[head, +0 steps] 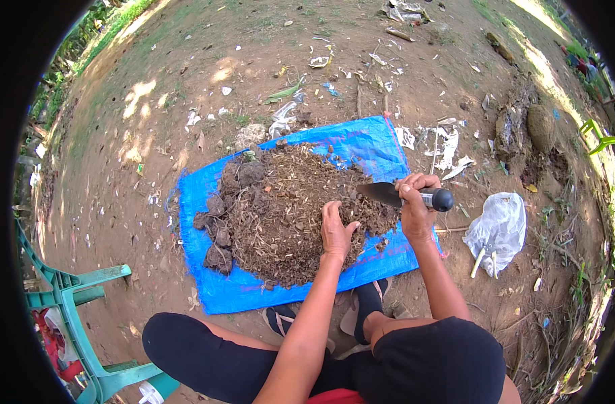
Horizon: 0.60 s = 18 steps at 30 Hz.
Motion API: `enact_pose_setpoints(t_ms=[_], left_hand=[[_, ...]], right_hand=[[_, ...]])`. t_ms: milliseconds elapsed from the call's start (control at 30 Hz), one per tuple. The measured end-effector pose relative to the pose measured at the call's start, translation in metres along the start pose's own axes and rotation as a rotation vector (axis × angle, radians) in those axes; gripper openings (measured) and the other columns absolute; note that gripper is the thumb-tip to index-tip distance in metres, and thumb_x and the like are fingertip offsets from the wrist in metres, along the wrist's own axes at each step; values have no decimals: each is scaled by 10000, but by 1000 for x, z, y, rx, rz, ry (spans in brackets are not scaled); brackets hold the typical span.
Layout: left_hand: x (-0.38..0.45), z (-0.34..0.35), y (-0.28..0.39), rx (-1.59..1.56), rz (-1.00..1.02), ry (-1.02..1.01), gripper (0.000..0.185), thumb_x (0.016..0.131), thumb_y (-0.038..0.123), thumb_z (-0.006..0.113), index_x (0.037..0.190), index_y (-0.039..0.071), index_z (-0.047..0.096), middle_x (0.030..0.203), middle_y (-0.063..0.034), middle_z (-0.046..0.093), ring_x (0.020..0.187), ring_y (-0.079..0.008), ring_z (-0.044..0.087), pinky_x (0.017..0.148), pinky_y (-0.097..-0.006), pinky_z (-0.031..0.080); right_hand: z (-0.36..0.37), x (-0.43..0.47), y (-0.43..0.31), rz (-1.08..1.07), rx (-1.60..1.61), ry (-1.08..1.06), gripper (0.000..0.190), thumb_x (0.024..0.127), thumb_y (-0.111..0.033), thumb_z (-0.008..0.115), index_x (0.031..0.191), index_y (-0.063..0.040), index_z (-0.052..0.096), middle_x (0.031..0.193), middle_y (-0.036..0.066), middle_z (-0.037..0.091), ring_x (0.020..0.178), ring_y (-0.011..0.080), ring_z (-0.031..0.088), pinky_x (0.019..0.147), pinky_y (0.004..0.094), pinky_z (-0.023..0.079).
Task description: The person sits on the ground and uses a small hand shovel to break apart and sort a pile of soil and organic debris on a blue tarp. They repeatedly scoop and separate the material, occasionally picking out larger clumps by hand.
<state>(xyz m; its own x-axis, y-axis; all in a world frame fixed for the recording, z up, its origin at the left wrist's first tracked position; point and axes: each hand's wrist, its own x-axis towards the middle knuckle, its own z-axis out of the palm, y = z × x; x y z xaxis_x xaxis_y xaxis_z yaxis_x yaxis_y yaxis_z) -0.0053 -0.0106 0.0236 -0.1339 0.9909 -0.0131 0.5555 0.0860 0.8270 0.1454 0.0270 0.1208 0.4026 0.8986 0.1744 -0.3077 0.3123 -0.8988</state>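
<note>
A blue woven plastic sack (206, 295) lies flat on the ground, bearing a broad heap of loose brown soil (287, 217) mixed with dry plant bits. Larger dark clods with roots (219, 222) sit along the heap's left side. My right hand (418, 204) grips a hand trowel (380, 193) by its black handle, its dark blade pointing left over the right part of the heap. My left hand (337, 232) rests at the heap's near right part, fingers spread against the soil, with no tool in it.
A clear plastic bag (496, 227) with pale-handled items lies right of the sack. A green plastic chair (80, 313) stands at the lower left. Torn white scraps (446, 146) and a tree stump (514, 121) are at the upper right. My knees flank the near side.
</note>
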Motion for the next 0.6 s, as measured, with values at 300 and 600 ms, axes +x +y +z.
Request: enact_pose_setpoints(t_ms=[300, 600], left_hand=[[-5, 7, -18, -58, -8, -45, 449, 642, -46, 771, 1034, 56, 575, 1036, -112, 544, 932, -296, 572, 796, -375, 478], [-4, 4, -4, 73, -35, -71, 577, 624, -9, 805, 1134, 54, 542, 1173, -165, 494, 1084, -360, 530, 899, -420, 471]], right_hand=[[0, -23, 17, 245, -207, -98, 219, 738, 26, 663, 783, -79, 477, 780, 32, 536, 734, 110, 502, 704, 288, 444], [-2, -8, 41, 213, -224, -12, 208, 754, 51, 626, 817, -70, 469, 788, 43, 536, 730, 128, 512, 723, 298, 461]])
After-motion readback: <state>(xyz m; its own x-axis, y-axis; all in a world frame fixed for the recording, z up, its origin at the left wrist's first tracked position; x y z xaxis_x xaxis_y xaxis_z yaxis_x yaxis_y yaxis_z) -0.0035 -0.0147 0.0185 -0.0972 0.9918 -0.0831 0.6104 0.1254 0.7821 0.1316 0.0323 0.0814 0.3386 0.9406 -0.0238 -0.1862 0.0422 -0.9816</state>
